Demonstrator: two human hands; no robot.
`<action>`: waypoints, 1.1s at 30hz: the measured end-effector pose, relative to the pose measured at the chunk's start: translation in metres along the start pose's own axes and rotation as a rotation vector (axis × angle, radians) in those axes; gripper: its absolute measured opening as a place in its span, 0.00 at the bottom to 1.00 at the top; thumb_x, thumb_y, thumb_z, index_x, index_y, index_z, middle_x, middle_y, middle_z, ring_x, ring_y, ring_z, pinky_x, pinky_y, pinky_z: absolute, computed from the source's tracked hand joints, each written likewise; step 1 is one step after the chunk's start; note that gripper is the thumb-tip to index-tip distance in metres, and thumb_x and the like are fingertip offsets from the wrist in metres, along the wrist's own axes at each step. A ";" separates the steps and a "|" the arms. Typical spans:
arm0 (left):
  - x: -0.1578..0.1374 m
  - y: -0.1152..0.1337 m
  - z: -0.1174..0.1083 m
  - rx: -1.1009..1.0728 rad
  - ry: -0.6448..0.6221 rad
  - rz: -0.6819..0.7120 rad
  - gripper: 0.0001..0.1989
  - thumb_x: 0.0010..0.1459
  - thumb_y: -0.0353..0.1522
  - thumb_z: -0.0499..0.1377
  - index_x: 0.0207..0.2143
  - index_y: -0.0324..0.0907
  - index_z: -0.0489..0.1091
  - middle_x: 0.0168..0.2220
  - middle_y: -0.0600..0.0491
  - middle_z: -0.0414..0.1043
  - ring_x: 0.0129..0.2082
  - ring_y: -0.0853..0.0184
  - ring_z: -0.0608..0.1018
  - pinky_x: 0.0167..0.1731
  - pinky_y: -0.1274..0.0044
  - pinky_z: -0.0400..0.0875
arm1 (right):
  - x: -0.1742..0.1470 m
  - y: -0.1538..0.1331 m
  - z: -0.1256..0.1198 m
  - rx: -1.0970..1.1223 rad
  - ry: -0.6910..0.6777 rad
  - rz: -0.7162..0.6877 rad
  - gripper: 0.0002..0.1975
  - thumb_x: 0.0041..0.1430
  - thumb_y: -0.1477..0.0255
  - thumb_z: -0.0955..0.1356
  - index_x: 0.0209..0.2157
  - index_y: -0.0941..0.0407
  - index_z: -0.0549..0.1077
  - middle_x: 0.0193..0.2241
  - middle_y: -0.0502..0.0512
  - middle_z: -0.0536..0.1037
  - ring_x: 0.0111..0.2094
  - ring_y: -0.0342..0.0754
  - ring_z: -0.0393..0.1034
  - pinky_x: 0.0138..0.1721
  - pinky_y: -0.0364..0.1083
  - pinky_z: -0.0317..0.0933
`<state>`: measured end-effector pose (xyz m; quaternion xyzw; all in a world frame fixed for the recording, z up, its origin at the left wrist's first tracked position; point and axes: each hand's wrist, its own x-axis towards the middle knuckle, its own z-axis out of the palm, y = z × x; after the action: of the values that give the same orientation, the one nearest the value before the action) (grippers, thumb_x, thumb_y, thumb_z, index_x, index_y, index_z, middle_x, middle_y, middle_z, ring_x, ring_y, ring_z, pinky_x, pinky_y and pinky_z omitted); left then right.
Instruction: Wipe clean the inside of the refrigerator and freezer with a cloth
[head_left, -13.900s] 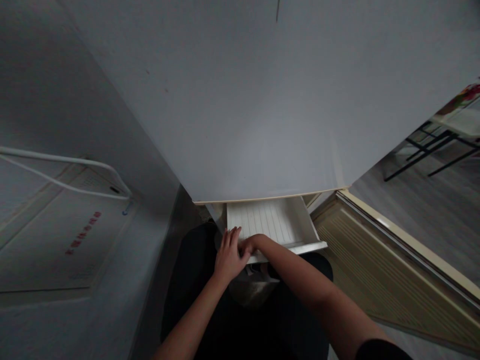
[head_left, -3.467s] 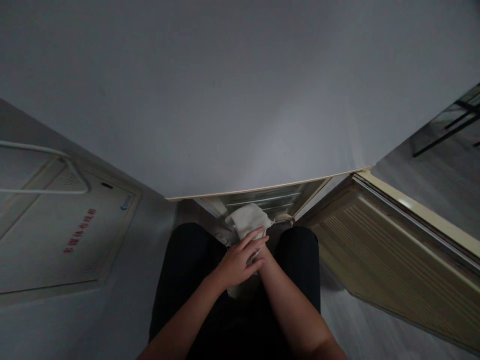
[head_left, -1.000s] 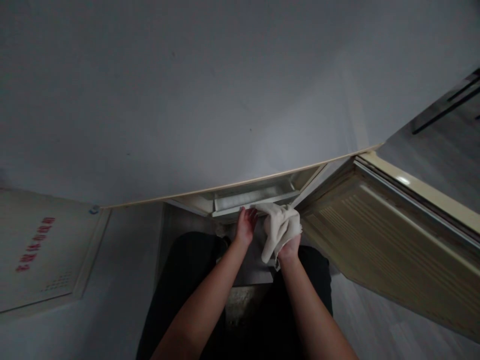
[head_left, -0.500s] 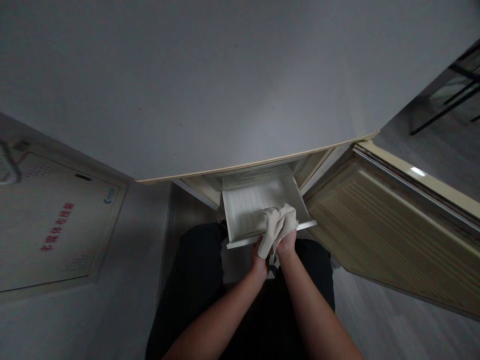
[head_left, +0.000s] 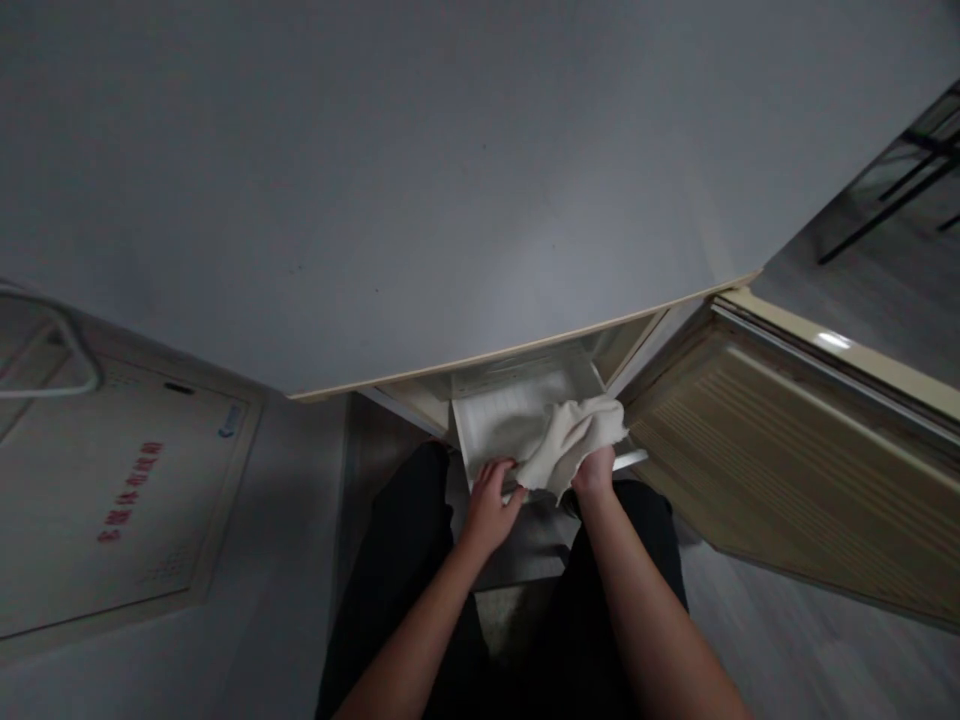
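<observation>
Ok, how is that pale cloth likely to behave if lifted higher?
The pale cloth will probably flop, since it drapes in loose folds over the right hand. It looks light, being thin at its uneven edge. That edge may drag on the white drawer, whose front it overhangs.

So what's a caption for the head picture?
Crumpled off-white cloth in the right hand at an open white rectangular drawer, left fingers nearby.

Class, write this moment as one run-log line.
left hand: at drawer front | right hand: partly under cloth | drawer: pulled out | door: open
</observation>
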<state>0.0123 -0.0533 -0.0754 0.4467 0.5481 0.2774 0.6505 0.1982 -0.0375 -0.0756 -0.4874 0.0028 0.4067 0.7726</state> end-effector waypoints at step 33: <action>0.039 -0.045 -0.027 1.016 0.188 0.398 0.28 0.64 0.35 0.54 0.66 0.42 0.59 0.73 0.45 0.48 0.73 0.47 0.49 0.69 0.54 0.53 | 0.181 0.044 0.009 -1.458 -0.349 -0.310 0.13 0.60 0.80 0.62 0.41 0.63 0.77 0.57 0.75 0.71 0.64 0.62 0.59 0.63 0.69 0.50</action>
<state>-0.0102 -0.0324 -0.1338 0.7726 0.5736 0.1344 0.2367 0.2879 0.0907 -0.1762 -0.7976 -0.4566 0.2637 0.2930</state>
